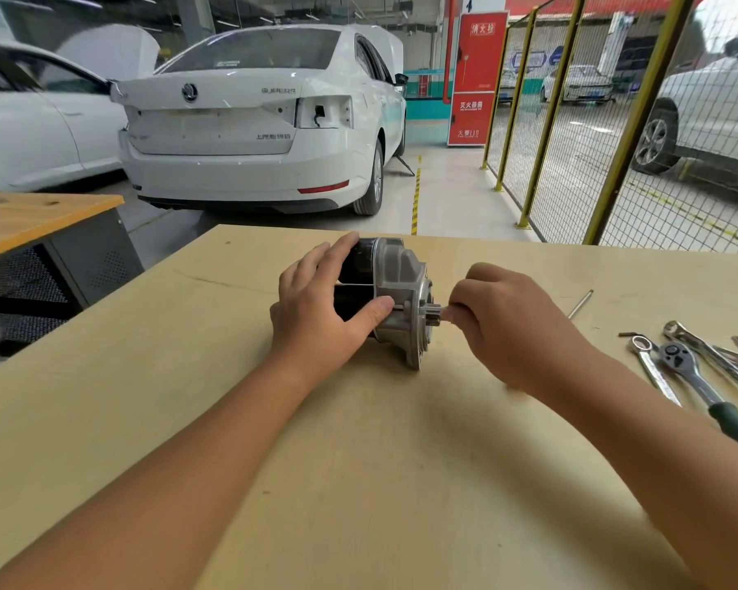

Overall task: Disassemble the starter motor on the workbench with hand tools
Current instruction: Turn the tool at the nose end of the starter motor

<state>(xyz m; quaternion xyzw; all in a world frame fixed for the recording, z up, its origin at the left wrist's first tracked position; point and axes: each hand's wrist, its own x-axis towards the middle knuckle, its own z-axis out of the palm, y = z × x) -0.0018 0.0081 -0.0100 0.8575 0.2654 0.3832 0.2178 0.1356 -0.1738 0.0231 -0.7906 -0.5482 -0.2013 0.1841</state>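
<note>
A: Starter motor (397, 291) lying on its side mid-surface (188, 376), well back from the near edge, closer to the far edge.

B: Hands?

A: Left hand (316, 317) is gripping the black body, fingers curled over the top, thumb at the housing seam. Right hand (512, 325) is pinching the pinion shaft (439, 313) at the flange end.

B: Room?

A: Bare surface lying in front. Ratchet (691, 372), wrenches (652, 368) and loose rod (580, 304) crowding the right edge.

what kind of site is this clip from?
Most likely a car repair or training workshop: a white sedan with a tail light removed stands indoors, wrenches and a ratchet lie on the workbench, and yellow mesh fencing partitions the floor.
</note>
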